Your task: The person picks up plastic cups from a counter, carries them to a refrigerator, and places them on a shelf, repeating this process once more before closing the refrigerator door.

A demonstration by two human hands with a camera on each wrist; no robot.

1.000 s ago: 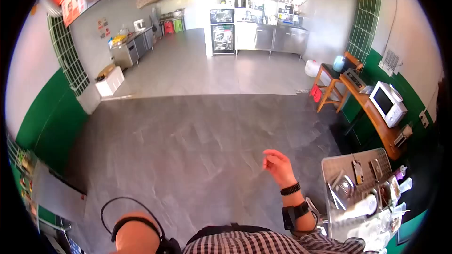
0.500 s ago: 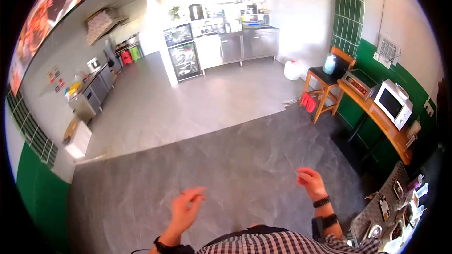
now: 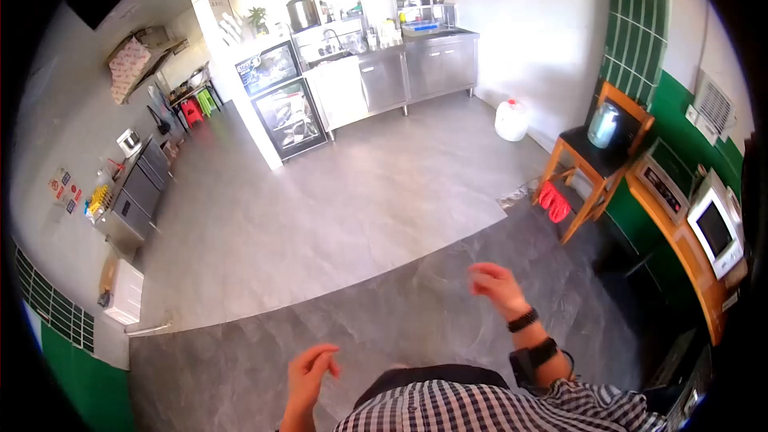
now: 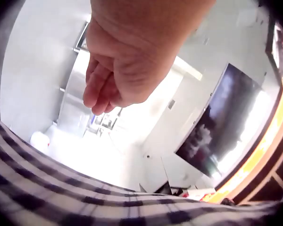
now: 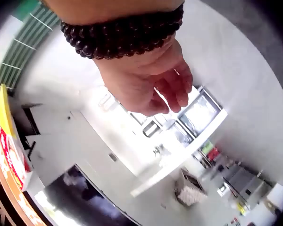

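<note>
The dark floor (image 3: 240, 352) is being seen below both hands and ahead of the body. Across the room, the wall is being lined by steel cabinets (image 3: 440, 68), and a glass-fronted fridge (image 3: 288, 112) is being seen at their left end. At the right, a microwave (image 3: 714, 226) is being supported by a wooden counter (image 3: 688, 252). Near that counter, a blue container (image 3: 602, 126) is being held up by the seat of a chair (image 3: 592, 154). The torso is being covered by a checked shirt (image 3: 448, 408), just behind the hands. The left hand (image 3: 312, 372) and the right hand (image 3: 498, 288) are being held out in the air, well apart, over the floor, with the fingers of each being kept loosely bent, thumb and fingertips unpressed. A dark beaded bracelet (image 3: 523, 319) is being worn on the right wrist.
</note>
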